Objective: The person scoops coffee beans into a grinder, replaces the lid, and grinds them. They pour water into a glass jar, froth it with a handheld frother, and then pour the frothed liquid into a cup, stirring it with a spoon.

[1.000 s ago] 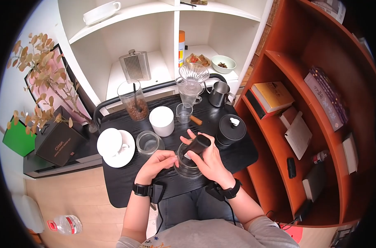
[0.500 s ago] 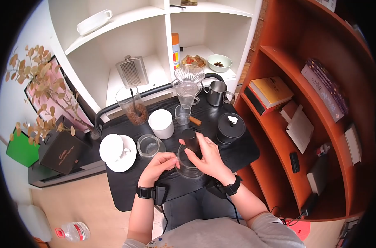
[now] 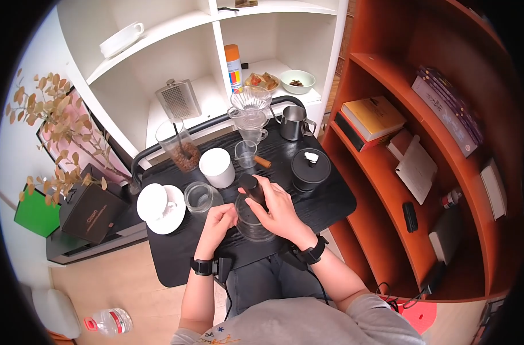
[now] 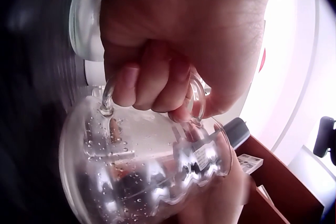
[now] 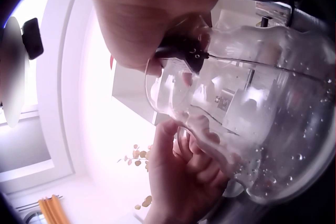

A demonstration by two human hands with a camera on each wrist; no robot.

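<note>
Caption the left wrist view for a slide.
Left fingers curl around the handle of a glass jug dotted with droplets.

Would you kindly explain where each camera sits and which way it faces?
Head: worn on the head, facing forward and down over the black table; the left hand, right hand, forearms and legs show.
Left wrist: on that wrist, facing the glass jug, reddish-brown shelves beyond; left hand at top, right hand partly beyond.
Right wrist: on that wrist, facing the same jug, leaves beyond; right hand at top, left hand below.
Both wrist views share the glass jug and both hands.
</note>
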